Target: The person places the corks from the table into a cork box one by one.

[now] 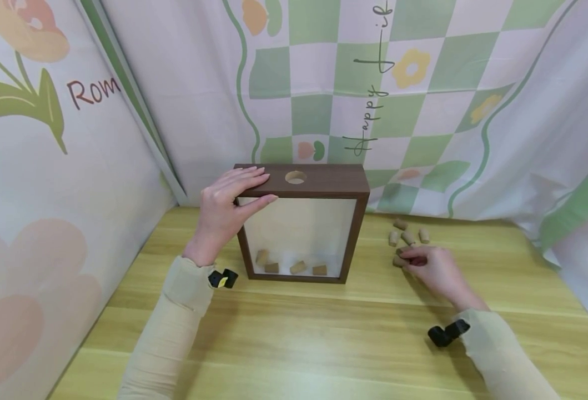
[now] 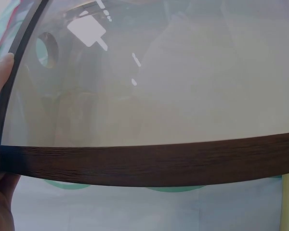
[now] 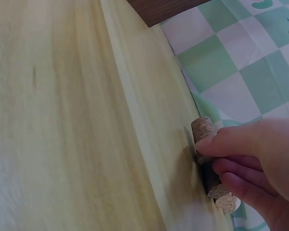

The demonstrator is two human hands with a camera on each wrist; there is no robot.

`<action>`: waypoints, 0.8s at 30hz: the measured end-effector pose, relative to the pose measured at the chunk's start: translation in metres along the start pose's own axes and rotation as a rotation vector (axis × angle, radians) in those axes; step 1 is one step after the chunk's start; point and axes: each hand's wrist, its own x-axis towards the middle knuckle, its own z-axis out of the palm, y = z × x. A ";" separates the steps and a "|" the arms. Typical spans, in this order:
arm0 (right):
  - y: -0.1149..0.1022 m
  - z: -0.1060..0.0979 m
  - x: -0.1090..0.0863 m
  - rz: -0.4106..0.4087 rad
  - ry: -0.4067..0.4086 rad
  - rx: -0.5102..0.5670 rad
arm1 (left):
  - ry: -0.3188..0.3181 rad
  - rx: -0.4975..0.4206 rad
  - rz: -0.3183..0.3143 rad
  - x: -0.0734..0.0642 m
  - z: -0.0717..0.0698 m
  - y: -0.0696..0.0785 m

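"Four corks (image 1: 297,267) lie in the foot of the box (image 1: 356,239), low beneath the left hand (image 1: 224,205). Why is that hand up top?"

"Steadying it, I'd judge. The box stands upright and is shallow front to back, so the left hand clasps the end of its top, fingers laid over, thumb along the front edge."

"And the round hole (image 1: 296,177)?"

"Just right of the left fingertips, uncovered; holding the box by its end seems to leave it free."

"What about the right hand (image 1: 436,269)?"

"Well apart from the left, down by the worktop (image 1: 294,333), pinching a single cork (image 3: 201,126) between thumb and finger. Such a small piece suits fingertips. Whether it touches the corks under it, I can't tell."

"The loose corks (image 1: 423,235)?"

"Clustered at and just beyond the right fingertips, close enough, it seems, to spare that hand any stretching."
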 end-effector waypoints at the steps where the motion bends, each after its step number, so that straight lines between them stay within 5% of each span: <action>1: 0.000 0.000 -0.001 -0.001 0.002 0.001 | 0.000 0.001 0.000 0.000 0.000 0.000; 24: -0.048 -0.028 0.007 -0.007 0.137 0.110 | 0.009 -0.006 0.005 0.000 0.000 0.000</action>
